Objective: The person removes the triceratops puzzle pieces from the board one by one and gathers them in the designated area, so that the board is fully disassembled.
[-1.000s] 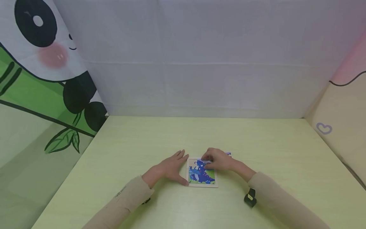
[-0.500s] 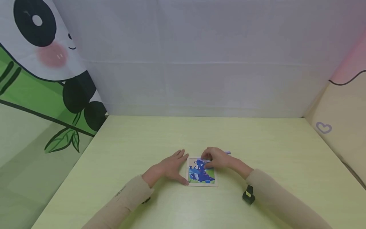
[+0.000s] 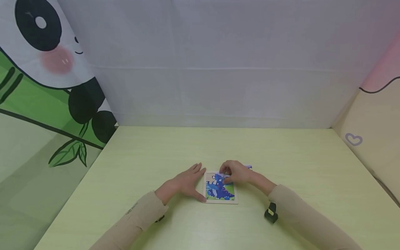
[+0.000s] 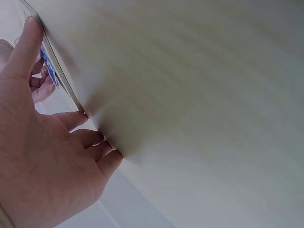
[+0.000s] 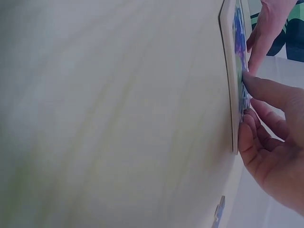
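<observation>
A small wooden jigsaw puzzle [image 3: 220, 191] with a blue dinosaur picture lies flat in a pale frame [image 3: 222, 201]. Its upper left shows bare wood. My left hand [image 3: 188, 182] is spread along the frame's left side, thumb at the near corner and index finger at the far corner. In the left wrist view its other fingertips [image 4: 114, 154] rest on the table. Over the puzzle's upper right, my right hand [image 3: 238, 173] pinches a puzzle piece [image 5: 244, 102] between thumb and fingers. That piece is mostly hidden by the fingers, and I cannot tell whether it sits flush.
Beyond the right hand lies a loose puzzle piece [image 3: 249, 167], partly hidden; the right wrist view also shows a loose piece [image 5: 219, 213] on the table. The pale wooden table [image 3: 175, 146] runs back to a grey-white cloth wall [image 3: 218, 86]. Printed cloths hang at both sides.
The right forearm has shifted slightly left while its fingers stay at the puzzle's upper right. The left hand and the frame keep their places.
</observation>
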The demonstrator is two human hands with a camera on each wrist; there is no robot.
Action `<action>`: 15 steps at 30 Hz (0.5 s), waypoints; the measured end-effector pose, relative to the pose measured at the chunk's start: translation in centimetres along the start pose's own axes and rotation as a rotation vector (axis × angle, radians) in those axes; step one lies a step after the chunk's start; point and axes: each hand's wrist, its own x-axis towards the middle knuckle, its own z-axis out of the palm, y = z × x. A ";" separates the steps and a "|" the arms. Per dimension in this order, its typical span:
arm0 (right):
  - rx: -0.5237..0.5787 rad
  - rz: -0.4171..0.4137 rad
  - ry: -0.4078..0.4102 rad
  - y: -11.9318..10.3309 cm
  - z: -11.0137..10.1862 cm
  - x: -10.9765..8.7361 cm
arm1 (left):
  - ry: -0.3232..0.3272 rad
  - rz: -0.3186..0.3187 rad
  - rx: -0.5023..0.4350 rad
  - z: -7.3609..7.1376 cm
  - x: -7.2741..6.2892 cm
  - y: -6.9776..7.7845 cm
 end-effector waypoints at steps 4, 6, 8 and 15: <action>0.021 0.011 0.015 0.0 0.1 0.0 | 0.001 0.001 0.000 0.0 0.0 0.0; 0.024 0.020 0.021 -0.1 0.2 -0.1 | 0.001 0.000 -0.002 0.1 0.0 0.0; 0.014 0.018 0.024 -0.2 0.2 -0.1 | 0.000 0.000 0.001 0.1 0.1 -0.1; -0.046 -0.037 0.034 -0.5 0.2 -0.3 | 0.001 0.000 0.006 0.2 0.1 0.0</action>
